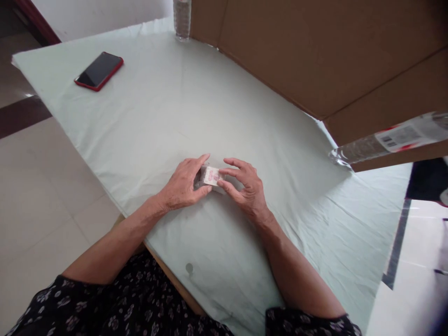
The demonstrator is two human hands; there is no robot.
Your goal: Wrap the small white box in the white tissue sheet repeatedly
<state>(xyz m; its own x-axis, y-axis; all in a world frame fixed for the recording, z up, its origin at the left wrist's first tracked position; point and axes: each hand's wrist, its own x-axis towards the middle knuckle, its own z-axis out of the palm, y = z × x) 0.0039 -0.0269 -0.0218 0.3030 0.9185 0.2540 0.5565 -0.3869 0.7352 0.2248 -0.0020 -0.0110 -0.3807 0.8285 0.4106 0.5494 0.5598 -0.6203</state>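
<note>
A small white box with red print (211,176), about the size of a card pack, lies on the pale cloth of the table (168,121). My left hand (184,184) curls around its left end, fingers closed on it. My right hand (245,186) pinches its right end between thumb and fingertips. Both hands rest on the cloth near the table's middle.
A red-cased phone (99,70) lies face up at the far left. A large cardboard box (315,51) fills the back right. One clear plastic bottle (182,18) stands beside it; another (388,140) lies at the right. Tiled floor lies left of the table edge.
</note>
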